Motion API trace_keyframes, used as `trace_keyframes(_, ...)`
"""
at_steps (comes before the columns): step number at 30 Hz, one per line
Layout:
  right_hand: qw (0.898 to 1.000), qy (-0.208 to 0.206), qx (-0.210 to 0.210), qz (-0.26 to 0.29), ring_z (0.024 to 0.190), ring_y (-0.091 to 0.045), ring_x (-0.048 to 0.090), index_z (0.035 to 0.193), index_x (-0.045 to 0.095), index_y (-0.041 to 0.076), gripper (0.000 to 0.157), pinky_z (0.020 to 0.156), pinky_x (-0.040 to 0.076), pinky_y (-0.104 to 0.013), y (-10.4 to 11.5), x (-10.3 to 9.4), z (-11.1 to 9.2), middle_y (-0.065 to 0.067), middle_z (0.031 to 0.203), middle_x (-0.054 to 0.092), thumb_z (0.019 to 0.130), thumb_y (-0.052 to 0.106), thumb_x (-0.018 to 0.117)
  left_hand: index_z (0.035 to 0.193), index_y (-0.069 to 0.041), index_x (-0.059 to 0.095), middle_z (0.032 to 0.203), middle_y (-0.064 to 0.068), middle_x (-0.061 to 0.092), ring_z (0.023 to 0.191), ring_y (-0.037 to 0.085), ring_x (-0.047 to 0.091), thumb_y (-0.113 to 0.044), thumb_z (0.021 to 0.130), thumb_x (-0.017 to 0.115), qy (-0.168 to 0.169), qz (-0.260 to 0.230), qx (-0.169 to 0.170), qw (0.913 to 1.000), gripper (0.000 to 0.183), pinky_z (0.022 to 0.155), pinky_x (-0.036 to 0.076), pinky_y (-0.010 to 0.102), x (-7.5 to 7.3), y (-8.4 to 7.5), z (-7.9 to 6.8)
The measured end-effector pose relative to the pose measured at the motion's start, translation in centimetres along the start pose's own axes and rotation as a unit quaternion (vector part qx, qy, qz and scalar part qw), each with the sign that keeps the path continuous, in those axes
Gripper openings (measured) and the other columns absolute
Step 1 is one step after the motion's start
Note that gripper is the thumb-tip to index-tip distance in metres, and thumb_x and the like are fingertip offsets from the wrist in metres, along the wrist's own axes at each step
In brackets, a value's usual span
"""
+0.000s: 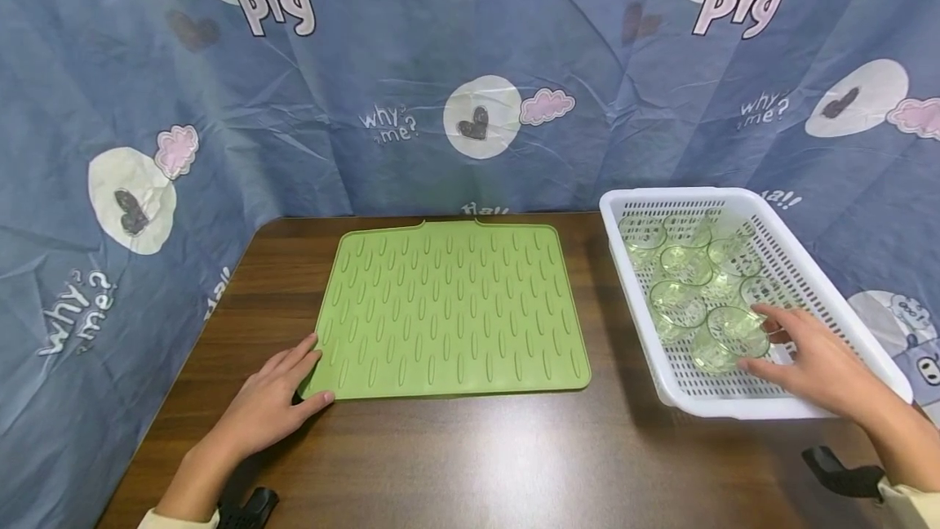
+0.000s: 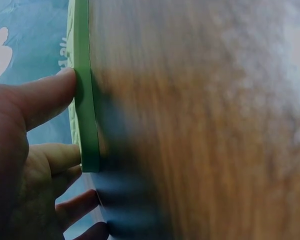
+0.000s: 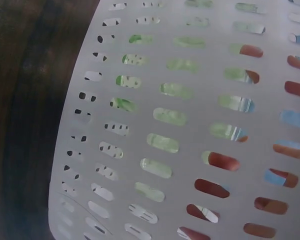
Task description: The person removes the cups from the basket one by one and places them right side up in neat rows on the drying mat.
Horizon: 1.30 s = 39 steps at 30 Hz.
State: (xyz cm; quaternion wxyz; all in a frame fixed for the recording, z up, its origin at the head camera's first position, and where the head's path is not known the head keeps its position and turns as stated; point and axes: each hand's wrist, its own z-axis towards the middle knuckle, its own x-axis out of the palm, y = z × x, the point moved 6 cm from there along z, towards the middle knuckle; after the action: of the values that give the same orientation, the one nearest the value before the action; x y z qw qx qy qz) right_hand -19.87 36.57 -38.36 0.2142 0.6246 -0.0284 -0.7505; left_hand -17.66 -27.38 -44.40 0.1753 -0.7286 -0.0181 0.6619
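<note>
My left hand point(image 1: 268, 402) rests on the near left corner of a green ribbed silicone mat point(image 1: 455, 308), its fingers straight along the mat's left side. In the left wrist view, the thumb point(image 2: 52, 95) lies against the mat's edge point(image 2: 85, 100). Over on the right, my right hand point(image 1: 815, 353) reaches into a white plastic basket point(image 1: 698, 405). Thumb and fingers span the rim of the nearest green-tinted glass point(image 1: 716, 349), holding it at near and far sides. Through the basket's slots, the right wrist view shows green glass point(image 3: 170, 116) and parts of the hand point(image 3: 222, 161).
Several more clear green glasses point(image 1: 679, 303) stand close together in the basket, left of and behind the held one. Mat and basket lie on a dark brown wooden table point(image 1: 441, 464). A blue printed cloth point(image 1: 411, 39) hangs behind the table's back edge.
</note>
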Motion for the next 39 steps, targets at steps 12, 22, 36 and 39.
trace_keyframes(12, 0.998, 0.028, -0.019, 0.061, 0.092, 0.024, 0.045, 0.135, 0.052, -0.006, 0.08, 0.067, 0.057, -0.028, 0.0, 0.2, 0.0, -0.029, 0.126, 0.062, 0.071, 0.022, 0.089, 0.145, 0.001, 0.048, 0.159, 0.02, 0.035, 0.138, 0.05, 0.038, -0.053, 0.093, 0.063, 0.005, 0.002, 0.002, 1.0, 0.076, 0.093, 0.036, 0.077, -0.1, -0.2, 0.1)
trace_keyframes(22, 0.986, 0.094, -0.015, 0.139, 0.099, 0.023, 0.048, 0.143, 0.043, -0.006, 0.082, 0.072, 0.057, -0.022, 0.3, 1.0, 0.3, -0.034, 0.132, 0.056, 0.077, 0.017, 0.085, 0.144, 0.0, 0.049, 0.159, 0.019, 0.035, 0.137, 0.05, 0.039, -0.052, 0.093, 0.063, -0.002, 0.001, 0.006, 1.0, 0.075, 0.093, 0.037, 0.076, -0.1, 0.1, 0.0)
trace_keyframes(36, 0.964, 0.138, -0.048, 0.22, 0.105, 0.011, 0.06, 0.151, 0.033, -0.003, 0.087, 0.078, 0.057, -0.022, 0.0, 1.8, 0.0, 0.042, 0.129, 0.044, 0.079, 0.008, 0.081, 0.145, 0.0, 0.049, 0.159, 0.019, 0.035, 0.137, 0.049, 0.039, -0.053, 0.093, 0.063, 0.0, -0.001, 0.01, 1.0, 0.075, 0.093, 0.037, 0.076, 0.2, 0.2, 0.0)
trace_keyframes(39, 0.96, 0.147, -0.05, 0.233, 0.107, 0.011, 0.059, 0.152, 0.03, -0.004, 0.088, 0.078, 0.057, -0.023, 0.0, 1.9, 0.1, 0.042, 0.129, 0.044, 0.08, 0.008, 0.08, 0.144, 0.0, 0.049, 0.159, 0.019, 0.036, 0.137, 0.049, 0.039, -0.052, 0.092, 0.064, -0.002, 0.0, 0.011, 0.9999, 0.075, 0.093, 0.038, 0.075, 0.1, 0.2, 0.1)
